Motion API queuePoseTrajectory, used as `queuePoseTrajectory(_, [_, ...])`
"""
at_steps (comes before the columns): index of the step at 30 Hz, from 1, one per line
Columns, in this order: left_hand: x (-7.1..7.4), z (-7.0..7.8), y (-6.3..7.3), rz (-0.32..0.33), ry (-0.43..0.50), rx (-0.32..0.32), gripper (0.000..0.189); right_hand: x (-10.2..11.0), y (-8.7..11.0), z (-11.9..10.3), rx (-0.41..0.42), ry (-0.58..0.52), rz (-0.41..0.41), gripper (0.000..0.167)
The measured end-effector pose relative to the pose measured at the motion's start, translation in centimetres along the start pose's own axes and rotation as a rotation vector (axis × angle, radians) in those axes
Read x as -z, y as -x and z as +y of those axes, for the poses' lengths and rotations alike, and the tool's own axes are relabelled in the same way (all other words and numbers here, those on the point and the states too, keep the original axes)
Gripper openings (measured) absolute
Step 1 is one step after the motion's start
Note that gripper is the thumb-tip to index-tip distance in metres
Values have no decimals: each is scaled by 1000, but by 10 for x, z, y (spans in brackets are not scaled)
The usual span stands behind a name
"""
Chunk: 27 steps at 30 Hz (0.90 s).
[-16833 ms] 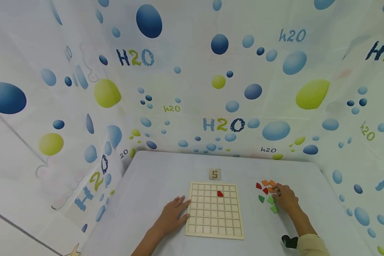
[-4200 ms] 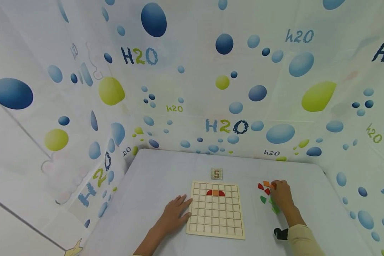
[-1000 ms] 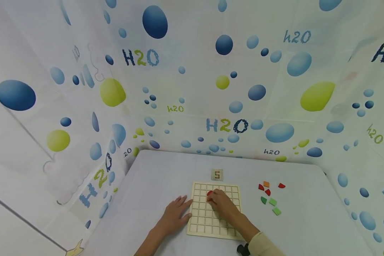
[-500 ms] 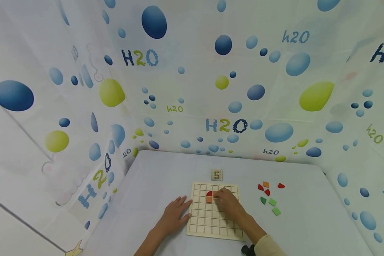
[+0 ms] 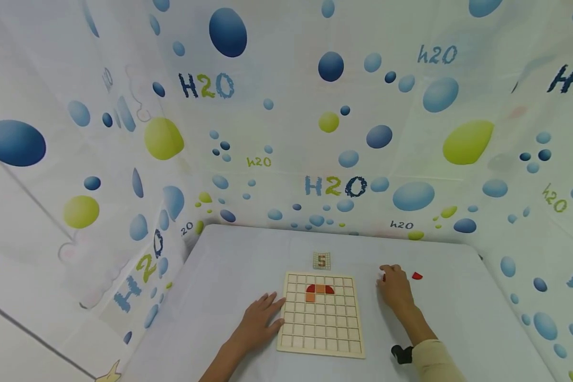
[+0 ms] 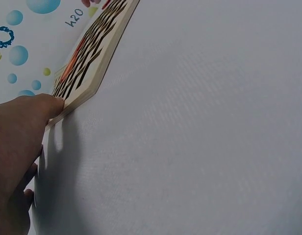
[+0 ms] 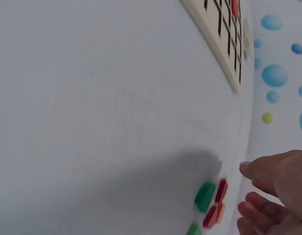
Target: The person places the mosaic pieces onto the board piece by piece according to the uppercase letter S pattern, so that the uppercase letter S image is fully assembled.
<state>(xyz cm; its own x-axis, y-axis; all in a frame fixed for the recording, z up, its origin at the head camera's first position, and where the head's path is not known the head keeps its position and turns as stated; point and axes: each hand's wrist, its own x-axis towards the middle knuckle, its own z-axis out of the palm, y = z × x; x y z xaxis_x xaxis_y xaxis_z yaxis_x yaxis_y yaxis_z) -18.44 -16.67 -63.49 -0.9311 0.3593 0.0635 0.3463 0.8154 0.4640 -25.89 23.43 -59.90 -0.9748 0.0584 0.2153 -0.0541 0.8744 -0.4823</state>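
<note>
My left hand (image 5: 258,321) lies with spread fingers at the left edge of a wooden grid board (image 5: 324,329); in the left wrist view its thumb touches the board's rim (image 6: 95,83). On the board, an orange square tile (image 5: 320,289) sits between two red quarter-circle tiles (image 5: 330,289), with another orange square (image 5: 310,297) below the left one. My right hand (image 5: 395,289) hovers over the loose tiles, hiding most in the head view. In the right wrist view its fingers are loosely bent, apart from a dark green tile (image 7: 205,197), red tiles (image 7: 221,191) and an orange tile (image 7: 220,213).
A small pattern card (image 5: 322,260) with a figure like a 5 or S lies behind the board. One red tile (image 5: 417,276) lies right of my right hand. A light green tile (image 7: 194,229) shows at the right wrist view's bottom. A printed curtain (image 5: 286,132) surrounds the white table.
The lower orange square was set on the board about a second ago. Since then my right hand has left the board and moved right to the loose tiles. My left hand has stayed put.
</note>
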Motion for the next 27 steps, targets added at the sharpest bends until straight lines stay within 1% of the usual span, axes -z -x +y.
queuePoseTrajectory(2, [0,-1,0,-3,4,1,56,6,-3,6,0,48,-31,36])
queuePoseTrajectory(4, [-1,-3,0,-7,5,2,56,8,-5,11,12,78,-63,33])
queuePoseTrajectory(6, [-1,-3,0,-16,4,10,57,8,-6,14,11,92,-88,28])
queuePoseTrajectory(9, [-1,-3,0,-26,11,8,57,5,-8,17,-15,93,-117,21])
queuePoseTrajectory(12, [-1,-2,0,-29,11,6,57,-2,-11,18,-36,86,-108,18])
queuePoseTrajectory(16, [0,-2,0,-25,6,8,57,-9,-16,20,-56,86,-84,19])
queuePoseTrajectory(19, [0,-1,-1,-29,7,12,57,-11,-18,18,-53,93,-77,15])
queuePoseTrajectory(23, [1,0,0,-29,13,2,57,-10,-17,11,-12,76,-95,4])
queuePoseTrajectory(25, [2,1,0,-26,11,-4,57,-10,-16,8,7,57,-102,12])
queuePoseTrajectory(27, [2,1,0,-22,10,-10,57,-12,-16,7,5,50,-101,19])
